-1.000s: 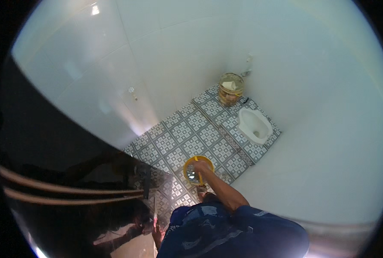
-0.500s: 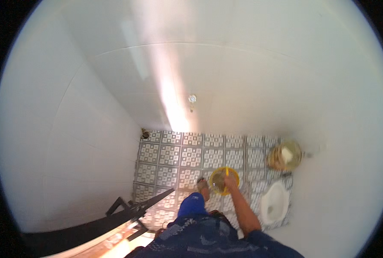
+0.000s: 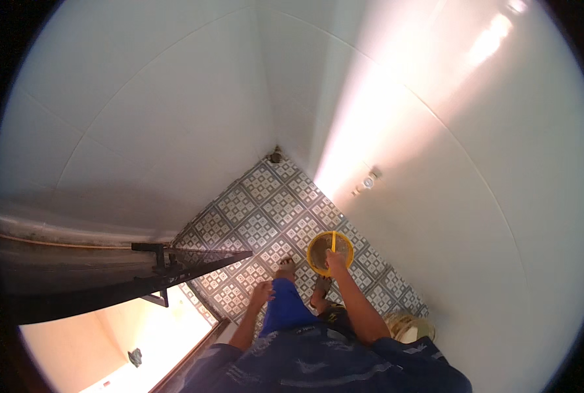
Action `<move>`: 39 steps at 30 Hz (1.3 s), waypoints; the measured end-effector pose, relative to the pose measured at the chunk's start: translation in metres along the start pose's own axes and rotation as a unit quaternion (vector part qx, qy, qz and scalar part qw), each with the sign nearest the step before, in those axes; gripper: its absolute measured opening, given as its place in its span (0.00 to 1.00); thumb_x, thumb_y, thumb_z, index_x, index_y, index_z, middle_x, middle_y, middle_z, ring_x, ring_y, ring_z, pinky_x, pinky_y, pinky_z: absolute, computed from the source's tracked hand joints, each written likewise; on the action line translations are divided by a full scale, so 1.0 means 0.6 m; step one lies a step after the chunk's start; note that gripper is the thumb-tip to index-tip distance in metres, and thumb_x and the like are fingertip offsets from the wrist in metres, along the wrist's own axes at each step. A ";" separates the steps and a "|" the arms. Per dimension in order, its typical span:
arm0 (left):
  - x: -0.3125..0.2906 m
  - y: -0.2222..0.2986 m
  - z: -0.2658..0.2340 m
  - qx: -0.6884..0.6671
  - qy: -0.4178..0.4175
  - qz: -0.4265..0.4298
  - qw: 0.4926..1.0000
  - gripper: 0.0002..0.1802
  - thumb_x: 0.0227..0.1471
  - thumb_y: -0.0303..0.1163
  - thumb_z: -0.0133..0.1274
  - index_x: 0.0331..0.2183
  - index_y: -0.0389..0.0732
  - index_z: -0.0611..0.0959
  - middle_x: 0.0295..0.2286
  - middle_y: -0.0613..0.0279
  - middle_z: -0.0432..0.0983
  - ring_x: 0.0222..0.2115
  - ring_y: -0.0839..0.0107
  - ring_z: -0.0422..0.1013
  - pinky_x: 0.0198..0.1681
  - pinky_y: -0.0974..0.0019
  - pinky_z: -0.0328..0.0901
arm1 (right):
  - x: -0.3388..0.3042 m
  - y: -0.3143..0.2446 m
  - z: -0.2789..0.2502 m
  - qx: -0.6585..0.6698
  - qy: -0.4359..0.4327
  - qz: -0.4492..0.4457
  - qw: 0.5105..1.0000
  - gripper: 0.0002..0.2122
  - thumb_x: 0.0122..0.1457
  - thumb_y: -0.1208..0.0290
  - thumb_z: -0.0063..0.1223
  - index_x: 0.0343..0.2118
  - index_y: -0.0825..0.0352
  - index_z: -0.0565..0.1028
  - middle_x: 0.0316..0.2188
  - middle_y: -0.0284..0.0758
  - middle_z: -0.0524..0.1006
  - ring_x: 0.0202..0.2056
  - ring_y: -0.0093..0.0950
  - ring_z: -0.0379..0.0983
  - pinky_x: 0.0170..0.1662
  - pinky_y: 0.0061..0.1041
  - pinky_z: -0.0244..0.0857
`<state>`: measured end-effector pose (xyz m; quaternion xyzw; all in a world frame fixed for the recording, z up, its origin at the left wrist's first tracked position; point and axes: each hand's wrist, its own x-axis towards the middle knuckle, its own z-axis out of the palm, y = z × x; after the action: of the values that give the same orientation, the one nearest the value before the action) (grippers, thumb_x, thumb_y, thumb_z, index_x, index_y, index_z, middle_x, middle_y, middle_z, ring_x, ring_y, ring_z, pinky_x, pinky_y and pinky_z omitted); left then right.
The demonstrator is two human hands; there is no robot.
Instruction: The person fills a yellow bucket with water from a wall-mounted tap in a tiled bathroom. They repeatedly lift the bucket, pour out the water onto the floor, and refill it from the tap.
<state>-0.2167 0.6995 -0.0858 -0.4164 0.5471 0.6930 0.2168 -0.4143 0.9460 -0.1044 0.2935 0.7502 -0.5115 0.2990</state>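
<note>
Now the left hand (image 3: 262,294) is brought into view, open or closed unclear; the bucket (image 3: 351,252) is gripped by its handle (image 3: 334,240) in the right hand (image 3: 335,261) alone.

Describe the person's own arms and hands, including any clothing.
The left hand and right hand show no gloves. The forearms are bare, below short, dark blue sleeves. The matching shirt has lighter, streaky marks.

Bucket (image 3: 351,251) here before my right foot (image 3: 320,290), tap (image 3: 368,182) beyond it on the wall (image 3: 475,196), door (image 3: 108,295) out left, pail (image 3: 411,329) off to my right!
</note>
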 end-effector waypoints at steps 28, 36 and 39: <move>0.885 -0.057 0.160 -0.437 0.163 0.032 0.884 0.35 0.53 0.51 0.48 0.53 0.37 0.61 0.46 0.52 0.64 0.48 0.61 0.64 0.54 0.58 0.59 | 0.724 -0.087 0.504 -0.340 -0.327 -0.067 0.879 0.28 0.54 0.46 0.44 0.42 0.72 0.70 0.33 0.44 0.72 0.34 0.37 0.68 0.37 0.31 0.61; 0.986 -0.003 0.127 -0.413 0.114 0.022 0.903 0.29 0.55 0.45 0.47 0.52 0.37 0.62 0.48 0.55 0.63 0.51 0.62 0.61 0.54 0.58 0.60 | 0.801 -0.140 0.550 -0.272 -0.241 -0.189 0.912 0.20 0.55 0.54 0.49 0.39 0.70 0.72 0.23 0.34 0.72 0.26 0.25 0.70 0.26 0.24 0.63; 0.998 0.032 0.140 -0.415 0.118 0.041 0.901 0.25 0.54 0.44 0.48 0.48 0.38 0.65 0.44 0.56 0.67 0.49 0.63 0.64 0.53 0.59 0.62 | 0.834 -0.212 0.560 -0.399 -0.255 -0.190 0.860 0.21 0.55 0.53 0.46 0.41 0.69 0.71 0.28 0.41 0.73 0.31 0.33 0.70 0.33 0.30 0.63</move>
<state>-0.5946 0.6794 -0.5581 -0.5247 0.2482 0.8113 -0.0702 -0.7841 0.6577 -0.5040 -0.1403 0.8287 -0.2722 0.4684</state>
